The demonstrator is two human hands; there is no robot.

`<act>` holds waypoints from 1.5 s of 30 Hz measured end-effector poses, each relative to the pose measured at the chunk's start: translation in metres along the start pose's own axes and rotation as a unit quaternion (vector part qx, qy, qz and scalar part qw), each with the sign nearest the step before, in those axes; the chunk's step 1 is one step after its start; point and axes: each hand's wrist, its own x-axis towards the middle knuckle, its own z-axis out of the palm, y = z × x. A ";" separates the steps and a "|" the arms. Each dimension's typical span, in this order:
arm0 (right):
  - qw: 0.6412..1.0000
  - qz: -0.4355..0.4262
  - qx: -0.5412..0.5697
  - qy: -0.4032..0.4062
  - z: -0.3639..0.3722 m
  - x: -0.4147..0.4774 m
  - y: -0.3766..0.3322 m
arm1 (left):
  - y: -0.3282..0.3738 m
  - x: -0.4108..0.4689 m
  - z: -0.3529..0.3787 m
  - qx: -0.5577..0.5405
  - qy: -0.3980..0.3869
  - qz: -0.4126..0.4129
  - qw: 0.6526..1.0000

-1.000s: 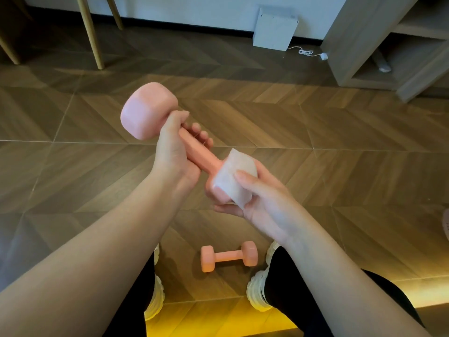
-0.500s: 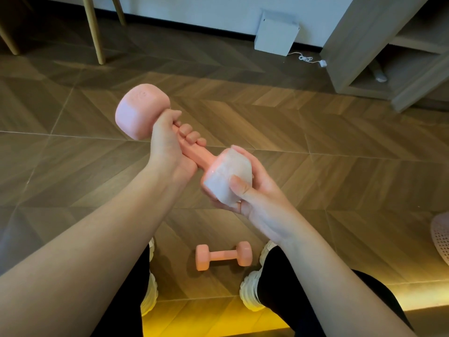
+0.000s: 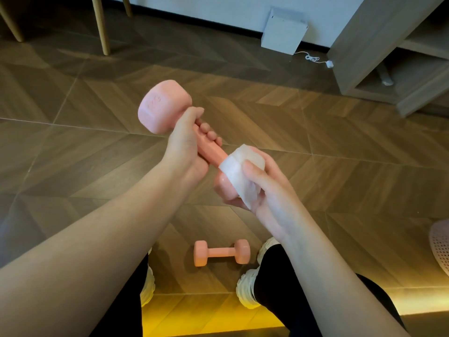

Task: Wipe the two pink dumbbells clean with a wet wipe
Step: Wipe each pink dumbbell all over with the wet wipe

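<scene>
The left hand grips the raised dumbbell by its handle; the right hand clasps the wet wipe around its near head. Turning the handle would probably help the wipe reach every face.

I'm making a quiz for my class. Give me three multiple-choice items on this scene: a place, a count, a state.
1. Where is the loose dumbbell? A. on a shelf B. on a chair C. on the floor between the shoes
2. How many pink dumbbells show? A. one B. two C. three
3. What does the right hand do? A. holds the wipe on the held dumbbell B. hangs idle C. presses the floor
Answers: C, it lies between the shoes; B, one held, one loose; A, fingers clamp the wipe on its head.
</scene>
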 end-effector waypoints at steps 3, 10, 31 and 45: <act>0.999 -0.015 -0.025 0.024 0.006 -0.001 0.001 | 0.001 0.000 0.000 -0.015 -0.003 0.002 1.000; 0.994 0.088 0.007 -0.065 0.002 0.001 -0.009 | 0.010 0.000 -0.002 -0.011 -0.015 0.013 1.000; 0.996 0.079 -0.049 -0.013 0.007 0.004 -0.004 | 0.006 0.001 -0.004 -0.003 -0.023 0.009 1.000; 0.998 0.059 -0.008 -0.031 0.003 0.003 -0.007 | 0.010 -0.001 -0.001 -0.014 -0.048 0.015 0.999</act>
